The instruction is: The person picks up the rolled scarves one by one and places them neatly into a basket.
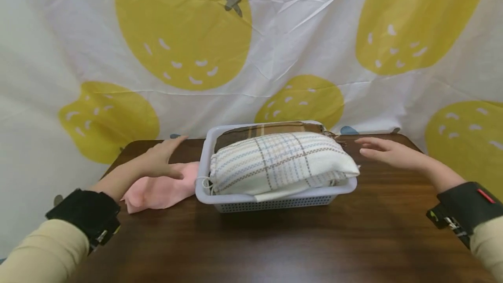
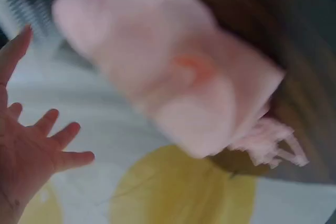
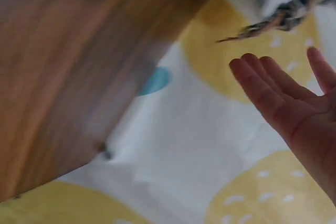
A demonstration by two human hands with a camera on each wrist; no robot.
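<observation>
A pale grey plastic basket [image 1: 275, 204] stands on the table, holding a white folded scarf with woven stripes [image 1: 283, 160] on top. Behind it in the basket lies a brown plaid scarf [image 1: 271, 129]. To the basket's left, a folded pink scarf [image 1: 165, 192] lies on the table; in the left wrist view the pink scarf [image 2: 147, 51] shows a fringe and is blurred. My left hand [image 1: 159, 160] hovers above it, fingers spread, holding nothing. My right hand [image 1: 393, 154] is in the air right of the basket, empty with fingers extended; dark fringe [image 3: 283, 19] hangs near its fingertips.
The brown wooden table [image 1: 251, 248] ends at a back edge close behind the basket. A white curtain with yellow fruit print [image 1: 306, 47] hangs just beyond. Both wrists wear black straps [image 1: 84, 213] with small devices.
</observation>
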